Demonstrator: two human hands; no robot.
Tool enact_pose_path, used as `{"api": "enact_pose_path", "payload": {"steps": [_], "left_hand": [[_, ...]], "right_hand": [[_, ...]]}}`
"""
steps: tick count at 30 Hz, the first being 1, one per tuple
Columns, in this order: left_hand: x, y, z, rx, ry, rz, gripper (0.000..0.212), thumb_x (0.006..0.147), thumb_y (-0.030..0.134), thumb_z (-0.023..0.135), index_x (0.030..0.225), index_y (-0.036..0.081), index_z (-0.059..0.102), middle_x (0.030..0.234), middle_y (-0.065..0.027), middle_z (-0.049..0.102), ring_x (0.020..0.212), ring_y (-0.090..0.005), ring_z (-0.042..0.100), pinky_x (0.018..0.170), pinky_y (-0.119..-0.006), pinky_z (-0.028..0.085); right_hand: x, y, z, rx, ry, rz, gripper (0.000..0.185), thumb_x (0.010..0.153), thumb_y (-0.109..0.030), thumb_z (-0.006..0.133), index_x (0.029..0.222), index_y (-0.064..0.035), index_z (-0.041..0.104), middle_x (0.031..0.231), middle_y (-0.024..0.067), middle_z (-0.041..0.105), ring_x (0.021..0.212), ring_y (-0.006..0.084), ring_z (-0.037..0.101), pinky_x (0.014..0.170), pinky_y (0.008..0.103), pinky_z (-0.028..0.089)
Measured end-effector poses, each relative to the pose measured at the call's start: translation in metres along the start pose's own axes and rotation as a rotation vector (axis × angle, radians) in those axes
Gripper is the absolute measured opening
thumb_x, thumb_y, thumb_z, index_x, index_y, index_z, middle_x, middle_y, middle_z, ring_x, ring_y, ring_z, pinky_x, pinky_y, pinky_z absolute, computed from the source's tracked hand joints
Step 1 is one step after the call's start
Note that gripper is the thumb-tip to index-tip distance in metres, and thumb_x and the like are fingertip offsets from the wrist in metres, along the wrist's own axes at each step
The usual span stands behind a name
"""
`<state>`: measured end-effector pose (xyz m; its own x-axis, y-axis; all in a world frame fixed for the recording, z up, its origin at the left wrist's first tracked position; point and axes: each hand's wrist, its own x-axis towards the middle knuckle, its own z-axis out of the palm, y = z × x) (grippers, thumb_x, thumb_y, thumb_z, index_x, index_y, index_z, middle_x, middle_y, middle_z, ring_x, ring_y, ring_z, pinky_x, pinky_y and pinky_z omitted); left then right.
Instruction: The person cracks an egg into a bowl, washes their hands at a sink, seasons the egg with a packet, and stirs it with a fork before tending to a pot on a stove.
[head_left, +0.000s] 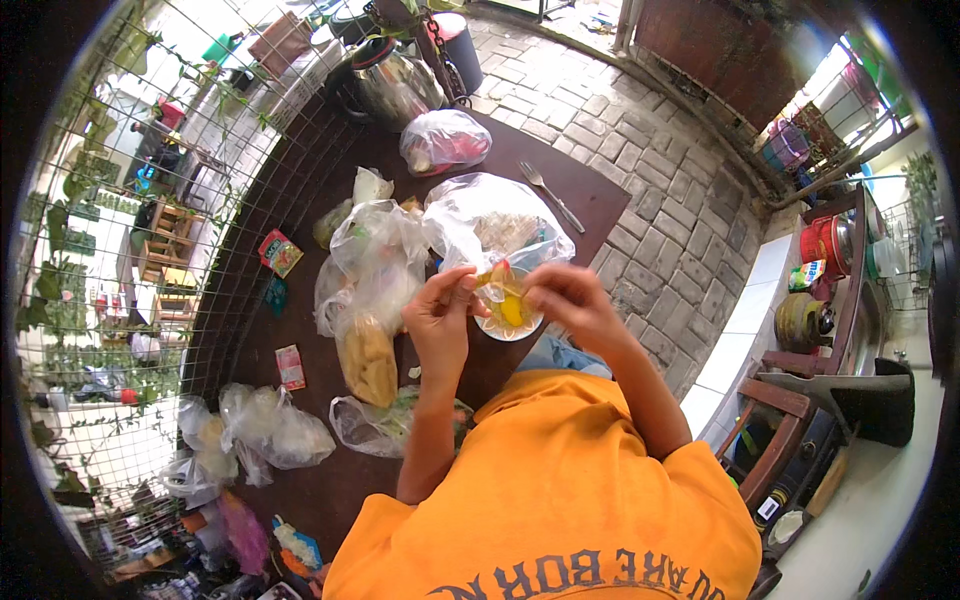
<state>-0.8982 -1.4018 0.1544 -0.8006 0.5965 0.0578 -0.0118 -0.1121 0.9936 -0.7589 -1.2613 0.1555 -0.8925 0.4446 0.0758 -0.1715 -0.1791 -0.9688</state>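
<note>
A small patterned bowl (489, 330) stands at the table's near edge, with a bright yellow egg yolk (513, 309) in clear liquid. Just above it, my left hand (444, 311) pinches a small yellowish packet (501, 283) with a red part, apparently plastic. My right hand (574, 304) is slightly blurred, its fingertips closed on the packet's other side. What the packet holds cannot be made out. Right behind the bowl lies a white plastic bag (465, 206) with pale contents.
A fork (551, 196) lies on the brown table (592, 184) near its right edge. Several clear bags of food (382, 247) fill the middle. A kettle (394, 82) stands at the back, and wire mesh (247, 150) borders the left side. Stone paving (660, 202) lies beyond the right edge.
</note>
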Motion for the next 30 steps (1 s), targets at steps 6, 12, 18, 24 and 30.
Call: {"api": "enact_pose_path", "payload": {"steps": [6, 12, 18, 24, 30], "left_hand": [[0.005, -0.003, -0.005, -0.266, -0.072, -0.187, 0.017, 0.099, 0.008, 0.064, 0.113, -0.001, 0.067, 0.091, -0.0065, 0.07, 0.061, -0.0083, 0.061, 0.056, -0.022, 0.053], [-0.002, 0.002, 0.015, -0.009, -0.402, -0.108, 0.019, 0.098, 0.01, 0.066, 0.114, -0.001, 0.066, 0.093, -0.0057, 0.071, 0.073, -0.0066, 0.066, 0.063, -0.022, 0.052], [0.0, -0.001, 0.01, 0.163, -0.494, -0.194, 0.02, 0.102, 0.013, 0.06, 0.111, -0.003, 0.065, 0.088, -0.0021, 0.068, 0.076, -0.0041, 0.061, 0.065, -0.023, 0.05], [-0.003, 0.001, 0.018, -0.553, -0.517, -0.516, 0.017, 0.108, 0.017, 0.048, 0.114, 0.003, 0.056, 0.083, 0.0031, 0.053, 0.073, -0.0085, 0.057, 0.064, -0.025, 0.052], [0.01, 0.002, 0.011, -0.973, -0.384, -0.773, 0.014, 0.097, 0.014, 0.053, 0.109, 0.007, 0.052, 0.07, 0.0038, 0.036, 0.053, -0.0066, 0.031, 0.045, -0.021, 0.031]], "right_hand": [[0.0, -0.012, 0.014, -0.41, -0.089, -0.361, 0.013, 0.093, -0.003, 0.066, 0.105, -0.0012, 0.07, 0.088, 0.0062, 0.07, 0.085, 0.0105, 0.061, 0.078, 0.0256, 0.047], [-0.002, 0.006, -0.01, 0.219, 0.009, 0.048, 0.015, 0.103, -0.013, 0.057, 0.111, -0.0011, 0.063, 0.096, 0.0003, 0.068, 0.08, 0.0054, 0.057, 0.073, 0.0221, 0.047], [-0.001, 0.003, -0.007, 0.551, 0.214, 0.158, 0.018, 0.102, -0.02, 0.056, 0.098, -0.0035, 0.062, 0.079, -0.0019, 0.058, 0.067, 0.0073, 0.052, 0.071, 0.0245, 0.048], [0.004, 0.017, -0.027, 1.023, 0.082, 0.001, 0.028, 0.099, -0.021, 0.054, 0.073, -0.0117, 0.049, 0.06, -0.0046, 0.027, 0.051, 0.0096, 0.03, 0.078, 0.0307, 0.047], [-0.005, 0.012, -0.028, 0.273, 0.085, -0.056, 0.018, 0.094, -0.016, 0.067, 0.088, 0.0001, 0.068, 0.071, -0.0036, 0.06, 0.06, 0.0041, 0.05, 0.053, 0.0237, 0.039]]}}
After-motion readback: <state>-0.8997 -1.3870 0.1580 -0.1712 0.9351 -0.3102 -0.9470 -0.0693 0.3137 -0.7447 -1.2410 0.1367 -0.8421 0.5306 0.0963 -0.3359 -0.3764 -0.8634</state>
